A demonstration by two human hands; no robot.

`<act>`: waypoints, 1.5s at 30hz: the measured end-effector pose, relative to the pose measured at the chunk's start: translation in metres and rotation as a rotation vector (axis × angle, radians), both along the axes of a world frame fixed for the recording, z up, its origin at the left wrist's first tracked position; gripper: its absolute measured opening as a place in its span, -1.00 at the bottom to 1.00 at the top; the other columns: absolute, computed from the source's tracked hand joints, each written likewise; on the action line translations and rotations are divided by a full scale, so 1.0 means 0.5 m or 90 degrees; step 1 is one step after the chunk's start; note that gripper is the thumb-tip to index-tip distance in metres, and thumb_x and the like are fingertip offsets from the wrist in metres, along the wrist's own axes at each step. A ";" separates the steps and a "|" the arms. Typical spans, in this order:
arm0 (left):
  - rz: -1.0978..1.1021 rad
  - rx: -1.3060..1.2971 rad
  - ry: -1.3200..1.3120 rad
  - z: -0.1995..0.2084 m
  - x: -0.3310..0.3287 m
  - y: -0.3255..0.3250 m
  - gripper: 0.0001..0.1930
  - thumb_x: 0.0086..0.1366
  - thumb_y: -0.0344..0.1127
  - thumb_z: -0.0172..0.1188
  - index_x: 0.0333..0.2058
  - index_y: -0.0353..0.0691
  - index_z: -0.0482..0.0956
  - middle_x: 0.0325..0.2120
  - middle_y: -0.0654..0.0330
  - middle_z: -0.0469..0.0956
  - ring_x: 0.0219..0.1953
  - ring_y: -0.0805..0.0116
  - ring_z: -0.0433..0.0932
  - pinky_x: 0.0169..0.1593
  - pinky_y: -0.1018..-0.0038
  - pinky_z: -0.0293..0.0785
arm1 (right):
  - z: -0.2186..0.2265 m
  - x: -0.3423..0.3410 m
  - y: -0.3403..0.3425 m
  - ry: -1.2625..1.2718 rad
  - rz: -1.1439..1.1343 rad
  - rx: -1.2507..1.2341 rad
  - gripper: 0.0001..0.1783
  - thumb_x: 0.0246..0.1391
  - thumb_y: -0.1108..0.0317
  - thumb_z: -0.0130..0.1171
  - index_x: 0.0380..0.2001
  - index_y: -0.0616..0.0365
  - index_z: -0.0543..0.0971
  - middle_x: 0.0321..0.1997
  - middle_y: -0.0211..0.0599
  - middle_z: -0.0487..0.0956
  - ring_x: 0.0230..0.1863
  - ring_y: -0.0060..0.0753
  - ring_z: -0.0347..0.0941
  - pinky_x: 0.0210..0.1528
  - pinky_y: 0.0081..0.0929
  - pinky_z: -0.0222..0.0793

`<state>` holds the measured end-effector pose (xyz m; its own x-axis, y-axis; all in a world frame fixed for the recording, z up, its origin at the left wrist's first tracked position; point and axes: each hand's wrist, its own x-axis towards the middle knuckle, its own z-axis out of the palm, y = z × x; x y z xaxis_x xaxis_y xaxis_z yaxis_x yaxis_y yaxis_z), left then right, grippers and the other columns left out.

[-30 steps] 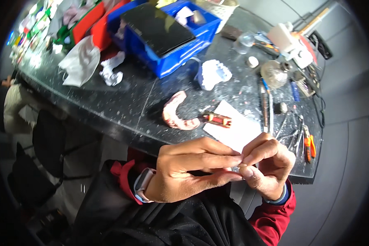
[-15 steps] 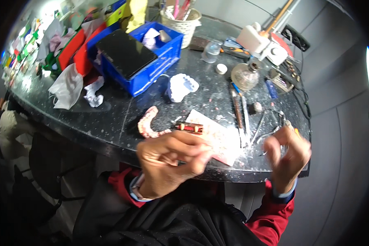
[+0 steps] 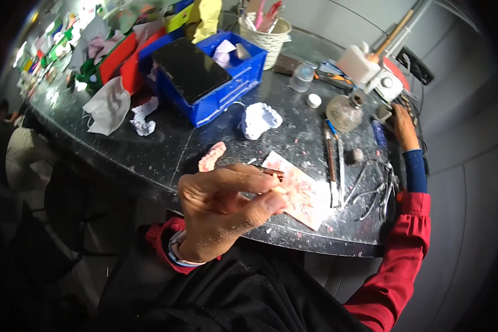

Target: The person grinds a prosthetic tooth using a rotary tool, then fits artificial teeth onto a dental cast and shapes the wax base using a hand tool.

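Note:
My left hand [image 3: 227, 205] is raised above the bench's near edge, thumb and forefinger pinched on a small pale tooth-like piece [image 3: 281, 190]. Behind its fingertips shows the end of a dark strip with red wax [image 3: 275, 172], lying by a white card [image 3: 296, 191] smeared with pink crumbs. A curved pink-and-white arch [image 3: 211, 157], like a denture base, is partly hidden behind the hand. My right hand [image 3: 405, 128] reaches to the far right, over a small tray [image 3: 385, 114]; its fingers are mostly hidden among the things there.
A white dental plaster cast [image 3: 259, 120] stands mid-bench. Brushes [image 3: 331, 163], bent metal tools [image 3: 384, 191], a glass burner [image 3: 344, 112] and a white-and-red device [image 3: 388, 86] stand or lie at right. A blue bin [image 3: 227, 99] bears a black tablet [image 3: 189, 69]; crumpled tissue [image 3: 144, 117] lies left.
My right hand has moved from near the metal tools, away from me, to the far right of the bench. My left hand stays pinched and now hides most of the dark strip.

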<state>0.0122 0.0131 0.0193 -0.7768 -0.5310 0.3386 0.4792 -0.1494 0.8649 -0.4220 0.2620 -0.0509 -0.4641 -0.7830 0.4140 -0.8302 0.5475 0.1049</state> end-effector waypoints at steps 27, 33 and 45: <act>-0.167 -0.176 0.077 -0.030 -0.112 0.005 -0.84 -0.06 -0.57 0.22 -0.43 -0.27 0.51 -0.51 0.09 0.56 -0.40 0.33 0.56 -0.13 0.35 0.41 | 0.178 0.527 -0.202 -0.309 0.319 -0.212 -0.35 -0.57 -0.28 0.23 -0.78 0.11 0.29 -0.87 -0.43 0.23 -0.87 -0.46 0.24 -0.83 -0.59 0.07; -0.115 -0.245 -0.009 -0.029 -0.108 0.006 -0.88 -0.08 -0.55 0.21 -0.50 -0.23 0.53 -0.54 0.13 0.56 -0.46 0.31 0.57 -0.19 0.28 0.45 | 0.166 0.522 -0.200 -0.319 0.320 -0.214 -0.37 -0.55 -0.26 0.23 -0.77 0.12 0.30 -0.88 -0.41 0.24 -0.87 -0.43 0.25 -0.82 -0.58 0.08; -0.129 -0.164 0.059 -0.038 -0.112 0.010 -0.86 -0.10 -0.61 0.18 -0.48 -0.35 0.52 -0.54 0.07 0.55 -0.46 0.28 0.56 -0.24 0.26 0.48 | 0.166 0.527 -0.201 -0.326 0.313 -0.213 -0.38 -0.53 -0.25 0.21 -0.76 0.12 0.32 -0.87 -0.42 0.26 -0.86 -0.44 0.28 -0.82 -0.59 0.10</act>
<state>-0.0439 0.0180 0.0002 -0.8173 -0.2574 0.5156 0.5404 -0.0316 0.8408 -0.1586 0.1616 0.0321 -0.2938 -0.8195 0.4920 -0.8860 0.0403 -0.4620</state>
